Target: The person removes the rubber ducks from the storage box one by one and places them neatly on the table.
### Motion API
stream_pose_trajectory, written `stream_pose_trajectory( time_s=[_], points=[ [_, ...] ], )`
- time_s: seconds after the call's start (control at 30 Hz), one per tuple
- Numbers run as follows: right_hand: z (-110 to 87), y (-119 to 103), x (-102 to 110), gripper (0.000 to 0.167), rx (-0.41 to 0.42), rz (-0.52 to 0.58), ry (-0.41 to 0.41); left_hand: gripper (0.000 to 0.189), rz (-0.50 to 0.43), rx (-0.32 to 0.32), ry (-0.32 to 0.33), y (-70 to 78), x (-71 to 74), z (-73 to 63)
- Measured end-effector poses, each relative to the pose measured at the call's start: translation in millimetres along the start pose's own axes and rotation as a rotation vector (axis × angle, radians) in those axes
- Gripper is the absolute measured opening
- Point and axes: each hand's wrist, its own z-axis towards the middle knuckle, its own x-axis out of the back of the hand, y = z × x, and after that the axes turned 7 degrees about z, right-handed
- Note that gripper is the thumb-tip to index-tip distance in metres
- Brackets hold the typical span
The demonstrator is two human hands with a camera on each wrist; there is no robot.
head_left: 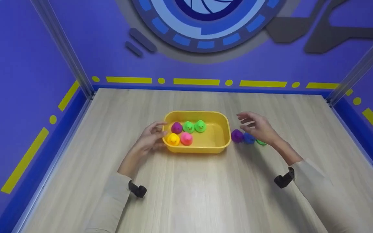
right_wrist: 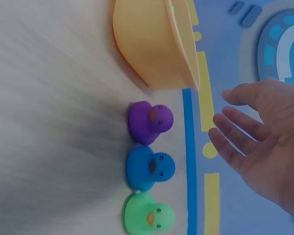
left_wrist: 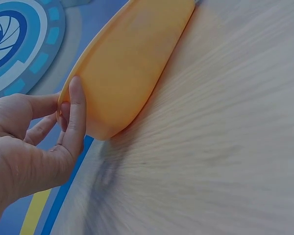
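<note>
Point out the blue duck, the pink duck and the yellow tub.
Blue duck (right_wrist: 139, 168): right wrist view, on its body.
Pink duck (head_left: 186, 139): head view, on its middle.
Yellow tub (head_left: 196, 150): head view, on its near outer wall.

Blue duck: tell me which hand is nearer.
Right. The right hand hovers close to the blue duck, not touching it; the left hand is at the left end of the yellow tub, pinching its rim.

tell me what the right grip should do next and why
The right grip could perhaps lower toward the purple duck outside the yellow tub: it is open, empty and near that duck, the left grip holds the tub's rim, and the tub's right side has room.
</note>
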Motion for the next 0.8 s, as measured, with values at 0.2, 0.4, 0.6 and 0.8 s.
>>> stream_pose_trajectory(
  time_s=[0.2, 0.4, 0.6, 0.8],
  points=[
    [11.1, -7.2, -10.8, 0.040, -0.001, 0.006, -0.039, 0.043, -0.008, 0.006, 0.005, -0.8, 0.2, -0.6],
    [19.2, -6.9, -21.0, 0.038, 0.015, 0.054, -0.055, 0.044, -0.008, -0.003, 0.000, -2.3, -0.5, -0.1],
    [28.0, -10.5, -35.3, 0.037, 0.025, 0.111, -0.122, 0.046, -0.013, -0.011, -0.007, -2.5, 0.7, -0.6],
    [37.3, -12.7, -54.1, 0.039, 0.024, 0.116, -0.159, 0.044, -0.005, -0.016, 0.002, -4.0, 0.3, -0.5]
  ],
)
